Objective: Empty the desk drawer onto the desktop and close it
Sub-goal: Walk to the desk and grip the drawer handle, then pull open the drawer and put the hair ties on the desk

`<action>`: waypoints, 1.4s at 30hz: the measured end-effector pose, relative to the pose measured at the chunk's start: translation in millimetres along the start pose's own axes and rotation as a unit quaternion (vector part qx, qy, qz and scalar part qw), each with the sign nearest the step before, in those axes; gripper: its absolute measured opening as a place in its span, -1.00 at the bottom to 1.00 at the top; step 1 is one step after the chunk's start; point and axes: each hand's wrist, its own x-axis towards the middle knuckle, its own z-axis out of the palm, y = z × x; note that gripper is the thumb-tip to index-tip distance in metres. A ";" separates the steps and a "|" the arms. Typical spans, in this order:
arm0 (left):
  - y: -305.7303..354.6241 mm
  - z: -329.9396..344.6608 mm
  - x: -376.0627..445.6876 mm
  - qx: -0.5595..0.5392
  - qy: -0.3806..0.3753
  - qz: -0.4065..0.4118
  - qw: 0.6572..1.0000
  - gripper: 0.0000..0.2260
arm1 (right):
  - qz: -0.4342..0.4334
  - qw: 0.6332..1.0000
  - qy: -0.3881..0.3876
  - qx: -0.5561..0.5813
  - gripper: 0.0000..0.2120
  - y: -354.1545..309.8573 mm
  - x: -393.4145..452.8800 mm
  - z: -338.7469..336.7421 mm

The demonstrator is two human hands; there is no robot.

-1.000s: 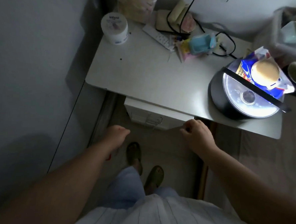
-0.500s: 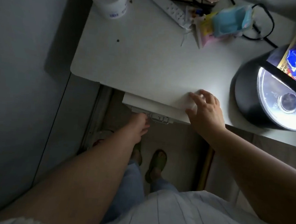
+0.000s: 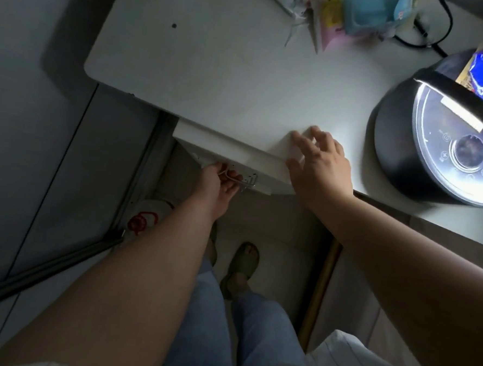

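Two bare hands worked at the near edge of the wide white rectangular desktop (image 3: 229, 77), which filled the upper centre of the frame. Under that edge, just left of centre, the white desk drawer (image 3: 236, 157) showed as a pale slab that stood out only slightly from beneath the top; nothing of its inside could be seen, so its contents were unknown. Its front ran as a long band from upper left to lower right, parallel to the desk edge, so by my judgement the pull had to run square to that band, toward the bottom of the frame and the person's legs.

At centre right the right hand (image 3: 319, 163) lay palm down, fingers spread and holding nothing, across the desk's edge just above the drawer's right end, seemingly to brace the desk. Lower and to the left, the left hand (image 3: 219, 185) was the one on the job: its fingers were curled from below around the small thin metal wire handle (image 3: 242, 180) on the drawer front, clamped on it and touching the panel. The handle sat right at those fingertips, its length along the drawer front.

Emptying had not begun; the drawer first needed opening.
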 end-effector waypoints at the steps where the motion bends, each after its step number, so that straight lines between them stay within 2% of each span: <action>1: -2.2 -1.8 -0.4 0.001 0.002 0.007 1.000 -0.75 | -0.009 1.000 0.001 0.000 -0.53 1.6 -1.8 0.4; 9: -31.2 -35.7 -23.7 -0.040 0.054 0.020 0.998 -0.67 | -0.059 0.998 -0.002 0.010 -0.55 11.0 -27.5 9.7; 16: -49.1 -78.2 -41.3 -0.045 0.062 -0.005 0.997 -0.63 | -0.012 0.999 -0.016 0.031 -0.41 8.5 -40.1 19.6; 26: -60.9 -116.4 -44.7 -0.058 0.045 -0.035 0.997 -0.65 | 0.040 0.998 0.006 0.049 -0.39 -7.1 -49.1 28.1; 31: -60.9 -124.3 -45.7 -0.049 0.027 -0.039 0.998 -0.68 | 0.043 0.997 0.035 0.054 -0.50 -17.0 -50.6 31.0; 35: -66.5 -138.3 -50.0 -0.050 0.020 -0.046 0.998 -0.70 | 0.074 0.995 0.023 0.064 -0.40 -16.5 -47.1 37.9; 42: -75.1 -156.6 -55.2 -0.033 0.034 -0.065 0.997 -0.68 | 0.074 0.994 0.032 0.075 -0.40 -18.6 -49.2 37.9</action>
